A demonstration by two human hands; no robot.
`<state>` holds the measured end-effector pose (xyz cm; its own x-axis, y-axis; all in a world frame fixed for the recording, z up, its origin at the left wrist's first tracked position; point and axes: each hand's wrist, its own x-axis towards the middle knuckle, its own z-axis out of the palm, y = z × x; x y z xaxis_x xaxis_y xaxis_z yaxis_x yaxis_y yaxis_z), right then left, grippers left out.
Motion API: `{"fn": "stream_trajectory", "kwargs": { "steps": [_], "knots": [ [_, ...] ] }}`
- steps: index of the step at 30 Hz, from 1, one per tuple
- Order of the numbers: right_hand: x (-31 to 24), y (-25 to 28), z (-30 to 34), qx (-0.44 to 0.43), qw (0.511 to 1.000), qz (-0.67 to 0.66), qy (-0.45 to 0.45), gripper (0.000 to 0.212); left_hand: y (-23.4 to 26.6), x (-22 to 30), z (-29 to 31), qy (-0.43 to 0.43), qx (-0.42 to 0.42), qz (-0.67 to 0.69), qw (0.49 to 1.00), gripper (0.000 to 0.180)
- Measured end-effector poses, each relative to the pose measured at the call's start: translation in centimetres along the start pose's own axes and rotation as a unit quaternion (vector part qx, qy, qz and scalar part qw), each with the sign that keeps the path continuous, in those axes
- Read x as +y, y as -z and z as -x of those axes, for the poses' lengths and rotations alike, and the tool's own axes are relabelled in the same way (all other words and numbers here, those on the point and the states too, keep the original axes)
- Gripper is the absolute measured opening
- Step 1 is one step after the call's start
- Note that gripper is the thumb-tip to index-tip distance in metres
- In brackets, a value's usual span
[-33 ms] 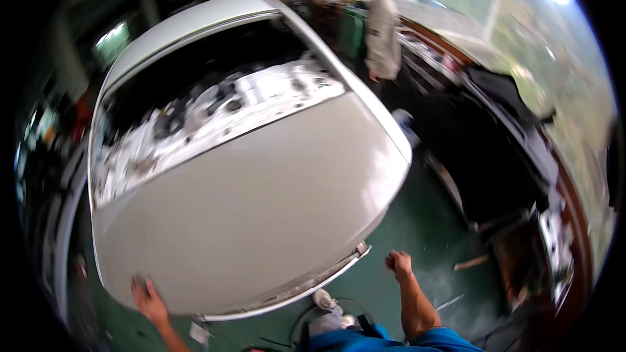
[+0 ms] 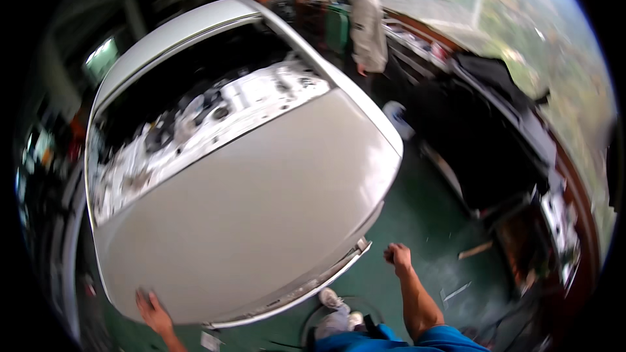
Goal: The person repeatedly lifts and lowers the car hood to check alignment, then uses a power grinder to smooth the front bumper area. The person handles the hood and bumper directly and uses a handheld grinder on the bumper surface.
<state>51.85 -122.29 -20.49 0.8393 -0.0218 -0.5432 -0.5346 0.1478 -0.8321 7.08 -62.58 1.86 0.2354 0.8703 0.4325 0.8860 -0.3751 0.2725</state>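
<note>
as i watch remotely, the pale car panel (image 2: 254, 205) lies beneath the parted fingers of the left hand (image 2: 155, 315), contact unclear to me. the right hand (image 2: 398, 256) is curled closed beside the panel's near-right corner.

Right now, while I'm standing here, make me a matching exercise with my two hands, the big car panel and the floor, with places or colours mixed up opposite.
Column one:
1. Left hand
2. Right hand
3. Car panel
4. Floor

Column two:
A. Green
B. Off to the panel's right, not touching it
C. Pale beige-grey
D. At the panel's near left corner

Right pairs: 1-D, 2-B, 3-C, 4-A.
</note>
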Motion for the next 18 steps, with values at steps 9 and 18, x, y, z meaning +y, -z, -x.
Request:
{"fn": "stream_trajectory", "kwargs": {
  "steps": [9, 18],
  "knots": [
    [-9.8, -4.6, 3.0, 0.072, 0.964, 0.059, 0.248, 0.039, -6.3, -2.4, -6.2, -0.062, -0.038, 0.14, 0.987, 0.057],
    [-24.0, -6.4, -1.1, 0.112, 0.847, 0.256, 0.452, 0.042, -0.8, 8.4, -1.6, 0.01, -0.098, 0.129, 0.987, 0.064]
  ]
}}
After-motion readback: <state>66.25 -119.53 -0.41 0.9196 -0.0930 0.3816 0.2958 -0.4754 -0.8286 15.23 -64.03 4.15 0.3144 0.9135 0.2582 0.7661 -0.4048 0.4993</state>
